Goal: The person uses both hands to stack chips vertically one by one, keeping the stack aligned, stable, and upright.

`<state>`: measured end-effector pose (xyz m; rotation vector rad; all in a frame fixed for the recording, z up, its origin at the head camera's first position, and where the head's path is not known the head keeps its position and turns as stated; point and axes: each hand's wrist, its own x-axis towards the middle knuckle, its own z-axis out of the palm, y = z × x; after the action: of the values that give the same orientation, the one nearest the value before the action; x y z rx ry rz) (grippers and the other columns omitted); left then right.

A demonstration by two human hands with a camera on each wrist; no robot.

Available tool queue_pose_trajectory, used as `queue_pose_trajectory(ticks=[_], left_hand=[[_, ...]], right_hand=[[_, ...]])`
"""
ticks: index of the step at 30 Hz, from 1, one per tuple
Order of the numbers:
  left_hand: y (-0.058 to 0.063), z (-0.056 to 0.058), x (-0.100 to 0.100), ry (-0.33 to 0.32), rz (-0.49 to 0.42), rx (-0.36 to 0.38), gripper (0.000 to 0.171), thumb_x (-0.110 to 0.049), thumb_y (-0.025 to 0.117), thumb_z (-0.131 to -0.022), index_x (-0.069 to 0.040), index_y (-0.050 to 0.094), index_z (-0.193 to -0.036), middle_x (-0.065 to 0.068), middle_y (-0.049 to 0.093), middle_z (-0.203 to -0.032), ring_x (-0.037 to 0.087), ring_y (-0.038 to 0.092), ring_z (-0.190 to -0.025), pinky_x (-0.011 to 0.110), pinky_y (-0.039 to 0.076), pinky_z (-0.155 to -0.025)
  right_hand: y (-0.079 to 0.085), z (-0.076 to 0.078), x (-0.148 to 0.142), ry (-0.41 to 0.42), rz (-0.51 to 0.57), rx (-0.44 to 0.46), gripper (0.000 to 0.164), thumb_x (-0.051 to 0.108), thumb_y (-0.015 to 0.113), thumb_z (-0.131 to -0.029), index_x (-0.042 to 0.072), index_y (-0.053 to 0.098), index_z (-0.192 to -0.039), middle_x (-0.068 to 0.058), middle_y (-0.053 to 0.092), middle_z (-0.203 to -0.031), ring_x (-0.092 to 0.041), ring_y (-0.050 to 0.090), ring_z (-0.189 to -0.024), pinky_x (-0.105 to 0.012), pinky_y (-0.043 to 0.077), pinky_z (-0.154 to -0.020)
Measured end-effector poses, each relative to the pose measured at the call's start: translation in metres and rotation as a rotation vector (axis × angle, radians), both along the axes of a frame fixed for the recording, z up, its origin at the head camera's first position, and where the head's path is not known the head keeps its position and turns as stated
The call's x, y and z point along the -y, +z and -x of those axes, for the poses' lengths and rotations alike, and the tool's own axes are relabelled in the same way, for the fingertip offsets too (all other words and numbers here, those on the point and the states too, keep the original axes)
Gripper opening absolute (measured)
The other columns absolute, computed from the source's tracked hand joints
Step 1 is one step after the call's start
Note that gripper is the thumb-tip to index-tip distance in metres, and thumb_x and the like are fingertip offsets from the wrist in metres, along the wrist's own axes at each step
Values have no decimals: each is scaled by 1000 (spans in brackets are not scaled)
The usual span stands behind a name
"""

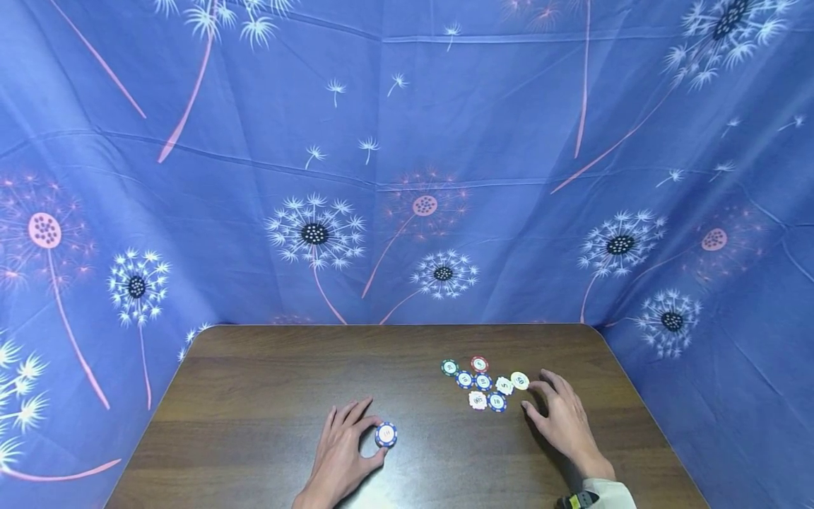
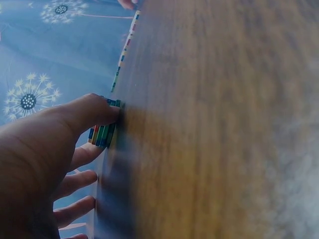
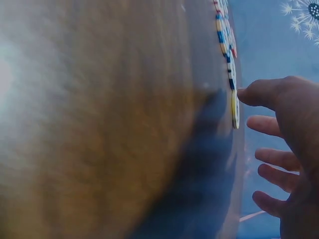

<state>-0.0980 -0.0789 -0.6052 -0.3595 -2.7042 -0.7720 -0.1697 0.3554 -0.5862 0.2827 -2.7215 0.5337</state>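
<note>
Between thumb and index finger, my left hand (image 1: 342, 449) pinches a short stack of poker chips (image 1: 386, 434), a blue-edged one marked 10 on top. The left wrist view shows the edges of the stacked chips (image 2: 103, 133), with green, red and blue among them. My right hand (image 1: 562, 416) is beside the yellow poker chip (image 1: 519, 381), its fingers loosely bent and holding nothing. In the right wrist view its thumb tip is close to the yellow chip (image 3: 236, 112).
Several more chips lie flat in a cluster on the wooden table (image 1: 267, 382): a green chip (image 1: 449, 367), a red chip (image 1: 480, 364), white chips (image 1: 478, 400) and blue chips (image 1: 497, 402). A blue dandelion-print cloth (image 1: 509, 127) hangs behind and along the table's sides.
</note>
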Motion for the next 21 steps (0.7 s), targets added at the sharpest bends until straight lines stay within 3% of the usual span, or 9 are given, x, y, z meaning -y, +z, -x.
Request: queue_pose_trajectory(ticks=[11,21], left_hand=[[-1,1,0,-1,-5,-7,40,-37,94,-71,-24,79,-106,8,65,-148,38,58,-137,69,36,-118],[0,1,0,5,-11,26,38,-37,93,-73,-24,79,-106,8,64,-149,38,56,-139,69,34,-120]], right_hand=[[15,33,-7,24,-51,56,45,19,91,-82,-2,73,-117,-38,56,-140,-58,50,-132,-79,41,-102],[20,42,-12,71,-71,145,50,26,92,-82,-3,74,-119,-38,57,-140,-58,51,-134,-79,43,-101]])
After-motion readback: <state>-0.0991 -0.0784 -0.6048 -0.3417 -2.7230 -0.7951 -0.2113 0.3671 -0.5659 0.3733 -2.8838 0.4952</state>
